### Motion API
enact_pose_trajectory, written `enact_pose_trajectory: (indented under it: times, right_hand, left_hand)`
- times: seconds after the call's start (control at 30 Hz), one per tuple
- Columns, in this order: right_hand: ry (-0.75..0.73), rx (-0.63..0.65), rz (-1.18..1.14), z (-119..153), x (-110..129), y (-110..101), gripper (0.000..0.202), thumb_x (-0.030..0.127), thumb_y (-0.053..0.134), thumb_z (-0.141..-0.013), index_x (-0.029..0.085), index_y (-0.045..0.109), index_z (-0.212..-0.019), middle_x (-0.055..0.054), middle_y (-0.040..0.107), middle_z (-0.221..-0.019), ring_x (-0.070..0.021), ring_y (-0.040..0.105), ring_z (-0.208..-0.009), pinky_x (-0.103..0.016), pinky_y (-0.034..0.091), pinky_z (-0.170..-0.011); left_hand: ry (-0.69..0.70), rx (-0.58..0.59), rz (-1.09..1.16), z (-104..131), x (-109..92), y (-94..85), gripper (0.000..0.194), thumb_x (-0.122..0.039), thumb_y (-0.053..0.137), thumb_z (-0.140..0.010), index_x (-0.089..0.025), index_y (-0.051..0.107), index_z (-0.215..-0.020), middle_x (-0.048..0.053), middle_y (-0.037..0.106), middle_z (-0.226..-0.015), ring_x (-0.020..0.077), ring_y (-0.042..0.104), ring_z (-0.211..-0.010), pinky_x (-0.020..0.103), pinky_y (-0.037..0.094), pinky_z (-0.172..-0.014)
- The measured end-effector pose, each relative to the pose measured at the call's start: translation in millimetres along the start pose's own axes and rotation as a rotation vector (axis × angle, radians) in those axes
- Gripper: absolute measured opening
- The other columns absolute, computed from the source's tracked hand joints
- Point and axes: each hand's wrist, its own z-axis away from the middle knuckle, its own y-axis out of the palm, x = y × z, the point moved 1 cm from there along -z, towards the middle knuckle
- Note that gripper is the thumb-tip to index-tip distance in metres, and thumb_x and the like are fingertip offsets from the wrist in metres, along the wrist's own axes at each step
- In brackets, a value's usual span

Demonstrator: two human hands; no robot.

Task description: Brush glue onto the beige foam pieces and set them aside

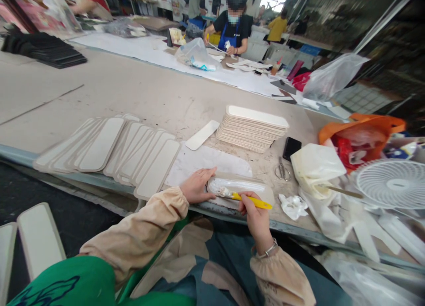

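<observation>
A long panel with rounded ends [262,191] lies at the table's front edge, with wet white paste shining along its pale middle. My left hand [198,185] rests at the panel's left end, fingers stretched out and thumb apart, bracing it. In my right hand [255,215] is a yellow-handled paintbrush [247,199], its bristles touching the pasted surface. A white paper sheet [212,162] lies partly under the panel. Left of it, similar panels [156,171] overlap in a fanned row. Behind stands a neat stack of pale strips [252,129], with one loose strip [202,135] beside it.
To the right are a black phone [292,148], scissors [282,171], a white paste container [317,164], crumpled tissue [292,206], a white fan [395,182] and an orange bag [361,135]. A co-worker [234,27] works across the table. Black pieces [46,49] are piled far left.
</observation>
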Motion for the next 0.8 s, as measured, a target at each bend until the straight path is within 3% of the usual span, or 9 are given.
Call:
enact_pose_trajectory:
  times: [0.5,0.63,0.8]
  right_hand:
    - [-0.03,-0.377,0.199,-5,-8,-104,0.028,0.043,0.06,-0.076,0.015,0.063,-0.082,0.003,0.052,-0.052,-0.0118,0.044,-0.046,-0.024,0.036,-0.046]
    - [-0.033,-0.445,0.287,-2,-5,-115,0.026,0.042,0.059,-0.077,0.016,0.063,-0.081,0.003,0.053,-0.053,-0.012,0.045,-0.047,-0.024,0.037,-0.047]
    - [-0.076,-0.494,0.33,1,-2,-109,0.026,0.042,0.059,-0.079,0.017,0.062,-0.082,0.003,0.054,-0.053,-0.0118,0.046,-0.047,-0.025,0.038,-0.048]
  left_hand:
    - [-0.004,0.012,-0.005,-1,-3,-2.6,0.093,-0.039,0.075,-0.067,-0.016,0.026,-0.142,0.014,0.054,-0.126,0.0303,0.044,-0.124,0.048,0.034,-0.107]
    - [-0.003,0.015,-0.031,-1,-2,-1.7,0.091,-0.04,0.074,-0.067,-0.015,0.027,-0.142,0.014,0.054,-0.128,0.0304,0.043,-0.125,0.048,0.033,-0.107]
    - [-0.012,0.016,-0.051,0,-1,0.1,0.088,-0.041,0.074,-0.067,-0.015,0.031,-0.139,0.016,0.05,-0.132,0.0309,0.043,-0.126,0.049,0.033,-0.108]
